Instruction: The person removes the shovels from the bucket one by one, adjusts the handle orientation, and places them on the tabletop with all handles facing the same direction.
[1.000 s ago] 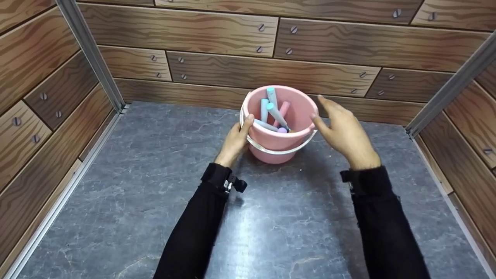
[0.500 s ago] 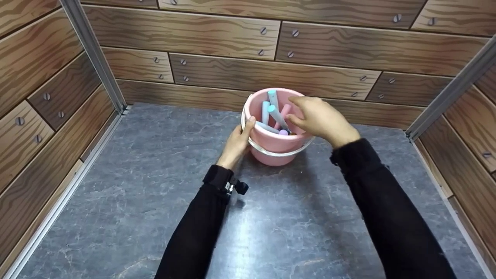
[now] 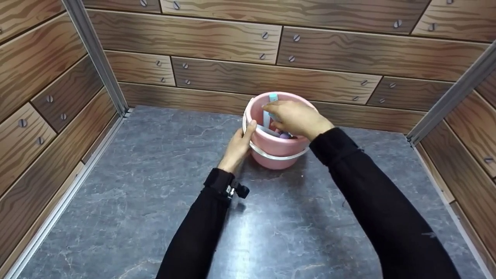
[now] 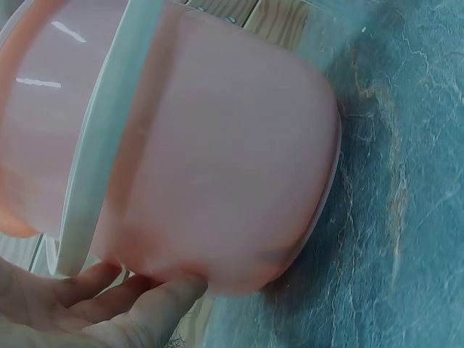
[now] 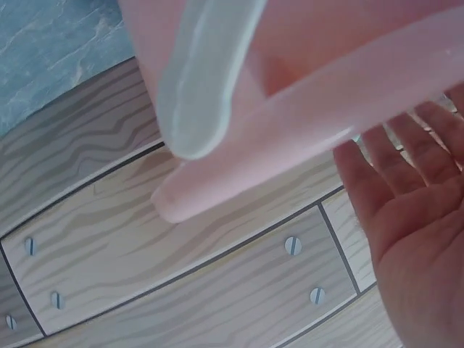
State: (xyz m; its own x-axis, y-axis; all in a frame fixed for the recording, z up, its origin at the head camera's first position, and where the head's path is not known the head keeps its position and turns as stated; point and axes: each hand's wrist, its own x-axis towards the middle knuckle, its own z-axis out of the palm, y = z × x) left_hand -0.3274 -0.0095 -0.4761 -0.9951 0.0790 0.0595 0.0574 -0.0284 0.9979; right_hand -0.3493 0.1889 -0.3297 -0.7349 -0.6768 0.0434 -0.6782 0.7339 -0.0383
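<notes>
A pink bucket [image 3: 273,164] with a white handle [image 3: 277,158] stands near the back wall. My left hand [image 3: 235,148] grips its left side, thumb up at the rim; its fingers show against the bucket wall in the left wrist view. Inside are pale blue tubes with turquoise caps, like marker pens; one capped tube [image 3: 273,97] leans at the back. A small purple ball [image 3: 285,135] lies near the front. My right hand [image 3: 300,118] reaches over the rim among the tubes. I cannot tell whether it pinches one; the bucket rim hides its fingertips in the right wrist view.
A grey marble-patterned floor [image 3: 155,162] lies under the bucket. Wood-plank-patterned walls [image 3: 217,73] close the space at the back and both sides, with metal posts [image 3: 102,69] at the corners.
My right hand has moved left from beside the bucket's right rim to inside its mouth, now covering some tubes. My left hand keeps its hold. The head view has tilted up slightly.
</notes>
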